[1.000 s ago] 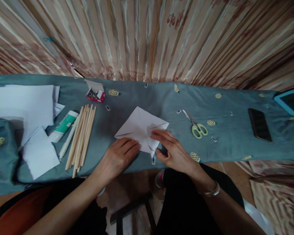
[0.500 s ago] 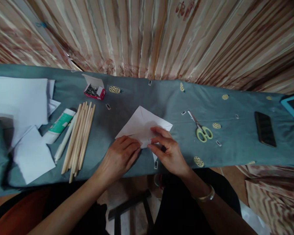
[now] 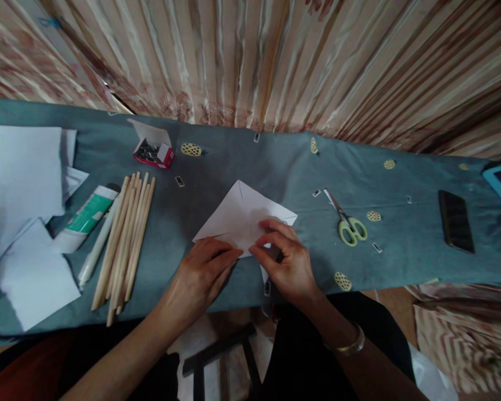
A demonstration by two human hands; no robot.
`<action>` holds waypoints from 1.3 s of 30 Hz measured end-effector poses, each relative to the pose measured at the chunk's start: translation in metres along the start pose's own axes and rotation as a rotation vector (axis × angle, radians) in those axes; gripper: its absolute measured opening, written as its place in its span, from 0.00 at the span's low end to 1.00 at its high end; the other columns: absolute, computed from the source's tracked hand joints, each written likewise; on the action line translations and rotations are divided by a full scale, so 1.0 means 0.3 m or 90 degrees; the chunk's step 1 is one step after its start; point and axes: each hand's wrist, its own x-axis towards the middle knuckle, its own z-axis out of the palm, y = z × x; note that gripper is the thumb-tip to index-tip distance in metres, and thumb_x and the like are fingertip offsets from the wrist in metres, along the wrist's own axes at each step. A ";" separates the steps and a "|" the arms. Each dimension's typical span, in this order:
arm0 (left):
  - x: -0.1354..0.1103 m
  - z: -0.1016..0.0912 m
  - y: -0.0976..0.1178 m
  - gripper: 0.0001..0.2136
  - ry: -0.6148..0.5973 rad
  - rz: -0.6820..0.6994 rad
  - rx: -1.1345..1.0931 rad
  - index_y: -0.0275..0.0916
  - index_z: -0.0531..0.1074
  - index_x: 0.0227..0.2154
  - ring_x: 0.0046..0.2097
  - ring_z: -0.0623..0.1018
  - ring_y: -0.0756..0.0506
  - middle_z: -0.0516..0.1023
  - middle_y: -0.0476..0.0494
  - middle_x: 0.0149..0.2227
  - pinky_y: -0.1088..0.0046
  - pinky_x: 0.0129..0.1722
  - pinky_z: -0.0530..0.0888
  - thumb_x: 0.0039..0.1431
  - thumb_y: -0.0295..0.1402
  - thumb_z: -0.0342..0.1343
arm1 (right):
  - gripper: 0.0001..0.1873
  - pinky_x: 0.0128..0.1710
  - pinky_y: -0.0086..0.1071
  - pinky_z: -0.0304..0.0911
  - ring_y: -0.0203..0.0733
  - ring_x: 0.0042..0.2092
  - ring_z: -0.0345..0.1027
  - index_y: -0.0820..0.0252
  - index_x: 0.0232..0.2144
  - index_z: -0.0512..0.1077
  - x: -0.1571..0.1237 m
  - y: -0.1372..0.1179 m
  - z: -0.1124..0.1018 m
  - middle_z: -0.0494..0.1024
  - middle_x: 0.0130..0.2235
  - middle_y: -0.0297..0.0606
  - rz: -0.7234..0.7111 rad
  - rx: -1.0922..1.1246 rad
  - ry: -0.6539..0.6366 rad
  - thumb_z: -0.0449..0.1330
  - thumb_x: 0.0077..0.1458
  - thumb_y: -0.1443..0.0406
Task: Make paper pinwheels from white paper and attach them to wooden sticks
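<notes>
Nearest the viewer, the left hand [image 3: 200, 273] lies flat with its fingers stretched out and pressed on the near left edge of the white folded paper [image 3: 240, 214], gripping nothing. Just to its right, the right hand [image 3: 290, 264] has thumb and forefinger closed in a pinch on a flap at the paper's near corner. The paper rests on the grey-blue cloth [image 3: 275, 167] directly beyond both sets of fingertips. Wooden sticks [image 3: 125, 239] and a glue tube [image 3: 83, 220] lie well left of the left fingers, yellow-handled scissors [image 3: 346, 223] lie right of the right fingers, and a small red box [image 3: 152, 150] sits farther back to the left.
</notes>
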 end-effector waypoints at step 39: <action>0.008 0.006 0.010 0.08 0.031 0.004 0.039 0.32 0.75 0.42 0.39 0.77 0.45 0.77 0.40 0.36 0.66 0.38 0.78 0.63 0.24 0.52 | 0.14 0.57 0.49 0.63 0.49 0.58 0.63 0.59 0.46 0.74 -0.004 0.008 -0.001 0.69 0.56 0.47 -0.182 -0.148 -0.001 0.53 0.62 0.70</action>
